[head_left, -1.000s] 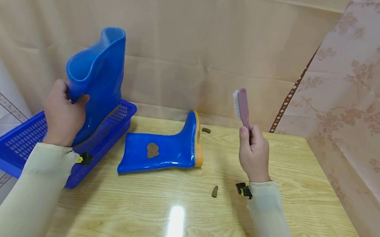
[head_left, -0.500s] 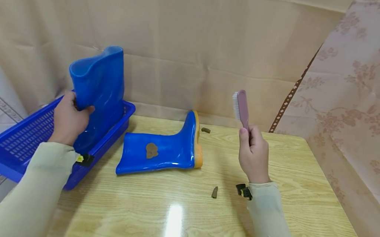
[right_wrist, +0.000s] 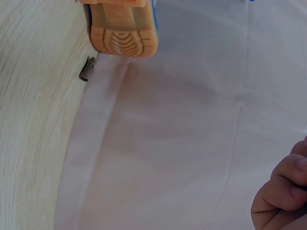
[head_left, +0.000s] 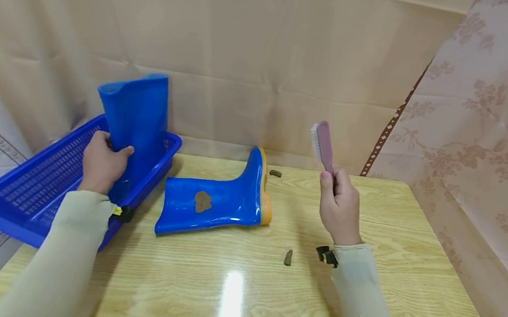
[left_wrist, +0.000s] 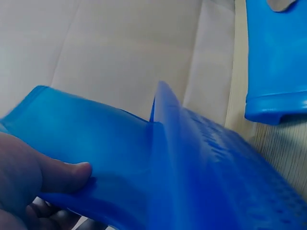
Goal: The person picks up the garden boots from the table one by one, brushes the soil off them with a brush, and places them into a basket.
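In the head view my left hand (head_left: 105, 162) grips the shaft of an upright blue rain boot (head_left: 138, 119), thumb on the near side. The boot's foot is down inside a blue plastic basket (head_left: 18, 192), hidden by its wall. In the left wrist view the thumb (left_wrist: 67, 176) presses the shaft, with the basket wall (left_wrist: 192, 177) beside it. My right hand (head_left: 341, 205) holds a brush (head_left: 325, 143) upright by its mauve handle, white bristles facing left. Between the hands a second blue rain boot (head_left: 228, 199) lies on its side, with a brown patch (head_left: 203, 202) on its shaft.
Two small brown pieces lie on the wooden table (head_left: 236, 271): one piece (head_left: 275, 173) behind the lying boot's yellow sole, another piece (head_left: 288, 257) nearer the front. A beige cloth (head_left: 243, 68) hangs behind, and a floral cloth (head_left: 484, 137) stands at the right.
My left hand has lowered the upright boot into the basket and shifted slightly right. The right hand and brush have stayed nearly still.
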